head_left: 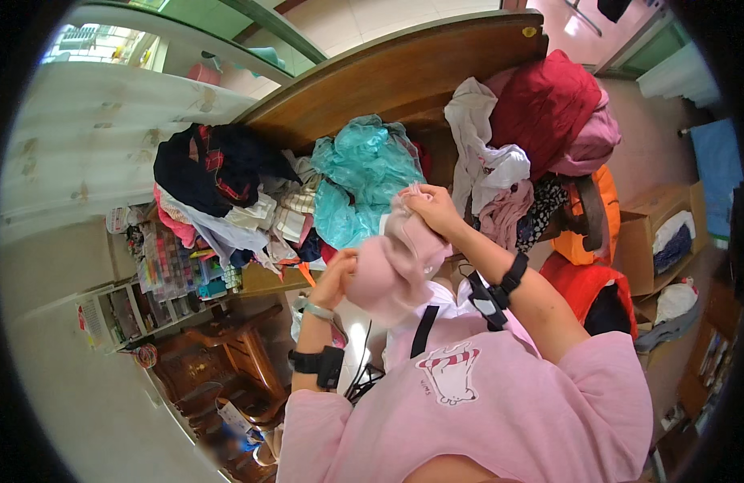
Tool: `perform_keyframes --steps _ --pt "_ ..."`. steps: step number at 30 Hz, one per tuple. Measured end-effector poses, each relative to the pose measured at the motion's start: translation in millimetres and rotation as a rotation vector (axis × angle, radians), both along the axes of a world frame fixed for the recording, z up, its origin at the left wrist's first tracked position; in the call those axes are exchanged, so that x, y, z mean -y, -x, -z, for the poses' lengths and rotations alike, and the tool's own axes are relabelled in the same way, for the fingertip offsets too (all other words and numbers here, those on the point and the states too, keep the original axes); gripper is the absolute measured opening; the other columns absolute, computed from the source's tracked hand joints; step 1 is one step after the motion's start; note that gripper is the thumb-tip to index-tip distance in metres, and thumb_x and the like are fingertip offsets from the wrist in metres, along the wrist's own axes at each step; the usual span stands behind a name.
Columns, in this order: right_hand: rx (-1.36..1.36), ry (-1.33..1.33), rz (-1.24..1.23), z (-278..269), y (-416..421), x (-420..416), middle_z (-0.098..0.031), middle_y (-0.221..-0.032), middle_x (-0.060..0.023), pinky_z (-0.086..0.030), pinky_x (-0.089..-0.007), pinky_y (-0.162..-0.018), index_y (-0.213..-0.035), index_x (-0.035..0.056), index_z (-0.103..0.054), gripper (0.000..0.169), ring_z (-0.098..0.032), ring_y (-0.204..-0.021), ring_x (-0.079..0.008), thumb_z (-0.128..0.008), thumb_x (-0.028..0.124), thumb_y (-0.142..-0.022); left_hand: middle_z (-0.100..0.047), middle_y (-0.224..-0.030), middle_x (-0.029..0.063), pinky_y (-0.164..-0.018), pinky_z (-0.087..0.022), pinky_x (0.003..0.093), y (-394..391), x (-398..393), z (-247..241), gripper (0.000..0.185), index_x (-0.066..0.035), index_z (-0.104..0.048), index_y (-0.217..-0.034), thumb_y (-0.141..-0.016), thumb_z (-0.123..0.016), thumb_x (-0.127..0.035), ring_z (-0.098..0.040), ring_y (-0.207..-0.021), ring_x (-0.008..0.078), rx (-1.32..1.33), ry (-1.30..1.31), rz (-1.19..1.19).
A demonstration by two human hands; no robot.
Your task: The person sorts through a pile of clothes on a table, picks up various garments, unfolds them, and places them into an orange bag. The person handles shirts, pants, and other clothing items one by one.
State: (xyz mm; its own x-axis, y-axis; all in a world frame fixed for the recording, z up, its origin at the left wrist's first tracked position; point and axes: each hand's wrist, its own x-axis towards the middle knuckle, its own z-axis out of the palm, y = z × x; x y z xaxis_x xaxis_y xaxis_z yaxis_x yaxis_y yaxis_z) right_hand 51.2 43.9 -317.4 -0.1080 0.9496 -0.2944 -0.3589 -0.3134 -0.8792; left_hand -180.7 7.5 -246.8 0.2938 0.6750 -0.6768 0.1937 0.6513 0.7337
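A pale pink cloth garment (396,265) hangs bunched between my two hands, its lower part blurred. My right hand (429,208) grips its gathered upper end. At its left side is my left hand (337,279), fingers curled against the cloth; whether they pinch it is not clear. Just beyond lies a crumpled turquoise plastic bag (369,172) on the wooden bench. Left of the bag is a heap of clothes with a dark navy garment (221,166) on top. On the right, a white garment (474,121) and a dusty pink garment (508,208) lie beside a red cloth bundle (544,111).
The wooden bench backrest (408,60) runs behind the clothes. Clear boxes of small colourful items (166,259) stand at the left, above a carved wooden chair (239,356). An orange bag (601,211) and a cardboard box (644,241) are at the right.
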Motion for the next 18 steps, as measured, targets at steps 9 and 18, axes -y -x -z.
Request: perform_keyframes --steps 9,18 --pt "0.421 -0.911 -0.216 -92 5 92 -0.055 -0.069 -0.0104 -0.043 -0.0359 -0.062 -0.081 0.0038 -0.057 0.016 -0.053 -0.066 -0.0274 -0.06 0.011 -0.068 -0.05 -0.105 0.0117 -0.08 -0.042 0.0332 -99 3 39 0.038 -0.002 -0.042 -0.112 -0.081 -0.042 -0.025 -0.052 -0.094 0.0207 0.306 0.363 -0.131" --pt "0.669 -0.623 -0.11 -95 -106 58 -0.054 -0.092 -0.0112 -0.042 -0.031 -0.075 -0.105 0.002 -0.051 0.037 -0.052 -0.085 -0.0211 -0.063 0.018 -0.073 -0.059 -0.095 0.0086 -0.077 -0.046 0.0272 -103 -51 -29 0.033 0.002 -0.055 -0.098 -0.07 -0.038 0.006 -0.057 -0.085 0.0173 0.44 -0.188 -0.165"
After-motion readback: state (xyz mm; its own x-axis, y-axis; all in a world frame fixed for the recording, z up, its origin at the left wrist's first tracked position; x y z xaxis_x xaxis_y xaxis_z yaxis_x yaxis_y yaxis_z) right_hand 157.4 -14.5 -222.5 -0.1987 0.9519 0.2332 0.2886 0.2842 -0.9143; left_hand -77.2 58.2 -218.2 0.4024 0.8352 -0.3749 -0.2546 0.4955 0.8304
